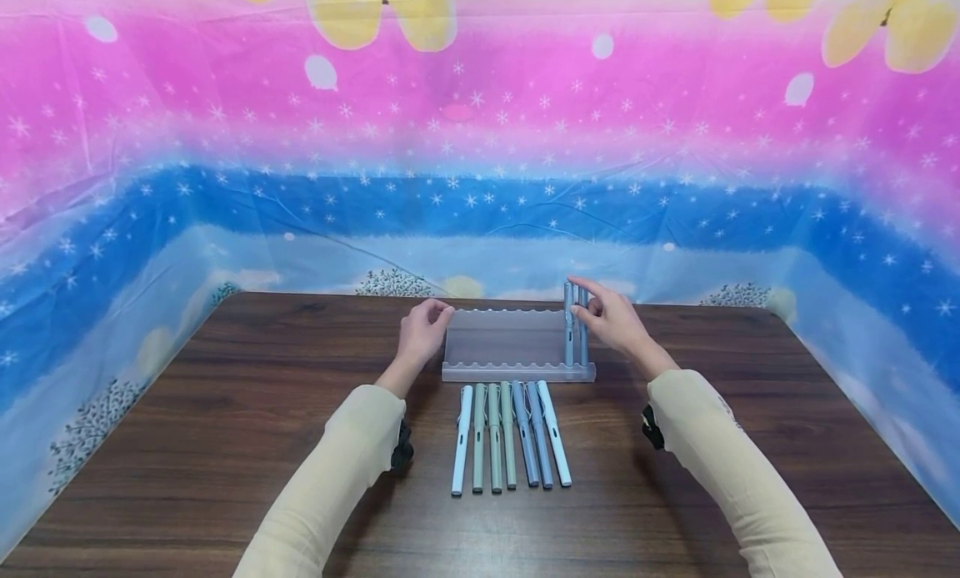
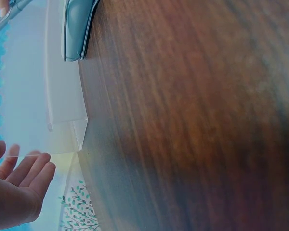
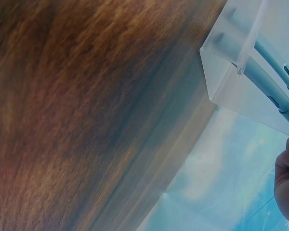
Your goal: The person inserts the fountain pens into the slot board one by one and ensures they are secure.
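A clear, frosted pen stand [image 1: 506, 338] with scalloped edges stands on the table. Two grey-blue pens are upright at its right end, an inner pen [image 1: 568, 344] and an outer pen [image 1: 583, 344]. My left hand [image 1: 424, 332] pinches the stand's upper left corner between thumb and fingers. At the right end, my right hand [image 1: 611, 315] holds the inner pen near its top, index finger at the tip and thumb lower down. In the right wrist view both pens [image 3: 267, 86] slant into the stand's clear base [image 3: 231, 43], with the right hand [image 3: 288, 180] partly out of frame.
In front of the stand lies a row of several pens: a pale pen [image 1: 462, 440] at the left, green pens [image 1: 495, 440], blue-grey pens [image 1: 530, 440] and a light blue pen [image 1: 555, 436] at the right. A printed cloth [image 1: 480, 203] hangs behind the wooden table [image 1: 300, 361].
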`<state>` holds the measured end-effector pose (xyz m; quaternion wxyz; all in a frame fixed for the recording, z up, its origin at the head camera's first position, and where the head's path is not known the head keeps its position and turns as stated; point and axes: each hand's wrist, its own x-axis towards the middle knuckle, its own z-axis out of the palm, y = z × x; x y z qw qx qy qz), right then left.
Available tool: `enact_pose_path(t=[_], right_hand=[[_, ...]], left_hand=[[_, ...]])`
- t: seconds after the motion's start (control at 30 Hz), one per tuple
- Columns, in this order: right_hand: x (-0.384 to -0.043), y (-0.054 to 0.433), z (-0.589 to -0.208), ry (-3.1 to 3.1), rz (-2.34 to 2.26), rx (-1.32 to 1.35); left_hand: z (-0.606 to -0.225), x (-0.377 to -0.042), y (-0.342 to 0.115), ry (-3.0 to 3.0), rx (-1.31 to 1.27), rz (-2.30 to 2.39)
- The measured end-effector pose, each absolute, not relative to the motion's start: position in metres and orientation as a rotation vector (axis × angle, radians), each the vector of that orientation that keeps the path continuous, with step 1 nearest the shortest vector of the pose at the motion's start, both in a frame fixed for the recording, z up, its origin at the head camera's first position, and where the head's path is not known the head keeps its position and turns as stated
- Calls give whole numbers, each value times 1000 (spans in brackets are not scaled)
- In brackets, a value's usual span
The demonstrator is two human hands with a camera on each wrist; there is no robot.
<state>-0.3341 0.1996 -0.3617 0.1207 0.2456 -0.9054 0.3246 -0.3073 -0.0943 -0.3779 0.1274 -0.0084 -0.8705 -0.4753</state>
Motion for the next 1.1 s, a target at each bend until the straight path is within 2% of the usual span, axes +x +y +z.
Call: enact_pose_path(t=[0.53,1.1], right_hand=[[-328,203,-363,-2525,975,747],[-299,207,-387,-2615,1020,814]], left_hand=[[-379,-308,-95,-2521,-43,-1388],[-379,-308,-95,-2528,-45,-1379]])
